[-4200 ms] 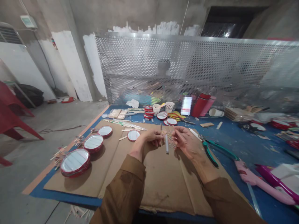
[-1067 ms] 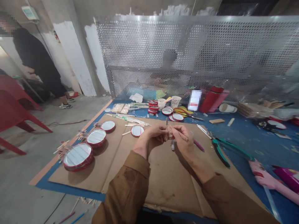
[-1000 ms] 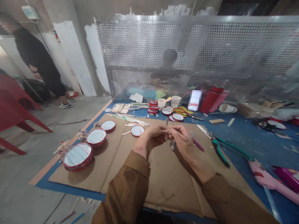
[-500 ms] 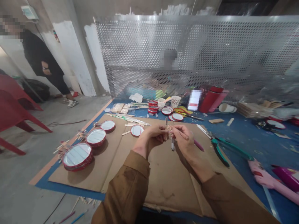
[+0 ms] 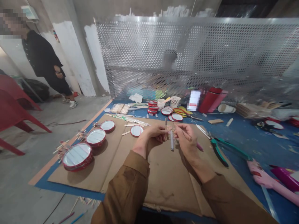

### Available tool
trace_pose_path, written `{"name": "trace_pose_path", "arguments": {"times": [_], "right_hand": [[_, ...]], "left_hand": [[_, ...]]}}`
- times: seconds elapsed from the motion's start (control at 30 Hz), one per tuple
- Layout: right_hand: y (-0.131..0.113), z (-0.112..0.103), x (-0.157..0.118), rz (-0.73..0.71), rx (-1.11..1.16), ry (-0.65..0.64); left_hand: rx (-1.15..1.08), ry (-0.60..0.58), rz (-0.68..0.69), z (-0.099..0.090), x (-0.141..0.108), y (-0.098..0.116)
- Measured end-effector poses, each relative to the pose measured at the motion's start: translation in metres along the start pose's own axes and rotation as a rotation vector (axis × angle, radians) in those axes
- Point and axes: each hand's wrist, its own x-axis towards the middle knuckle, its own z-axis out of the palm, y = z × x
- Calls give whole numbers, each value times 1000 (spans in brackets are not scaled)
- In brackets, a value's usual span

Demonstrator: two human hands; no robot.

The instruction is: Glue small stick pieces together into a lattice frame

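My left hand is closed on a thin flat stick that stands upright from its fingertips. My right hand, to the right of it, has its fingers pinched together; what they hold is too small to make out. A grey pen-like tool lies between the hands, over the cardboard. Small wood bits show behind it. Under the right hand's outer side is a purple pen. A round red-rimmed disc rests left of my left hand.
Three red-rimmed drums stand along the left side. Pliers with teal handles and a pink glue gun lie right. Cups, a red bottle and a perforated metal screen are behind. A person stands at far left.
My right hand has moved slightly right, away from my left hand, exposing more of the grey tool. My left hand has hardly moved. The person at far left has shifted right.
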Motion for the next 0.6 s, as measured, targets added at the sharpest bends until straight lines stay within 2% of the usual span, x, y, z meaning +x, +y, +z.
{"name": "trace_pose_path", "arguments": {"times": [0.17,0.33,0.43,0.53,0.6], "right_hand": [[3,0,2,33,33,-35],[7,0,-1,-19,-22,-108],[4,-2,-5,-74,-82,-112],[-4,-4,-8,-72,-38,-140],[-10,-6,-11,-79,-18,-109]], "left_hand": [[13,15,-2,1,-2,2],[39,2,-35,1,-8,10],[74,14,-44,2,-10,12],[68,17,-36,3,-9,11],[76,34,-33,3,-8,9]]}}
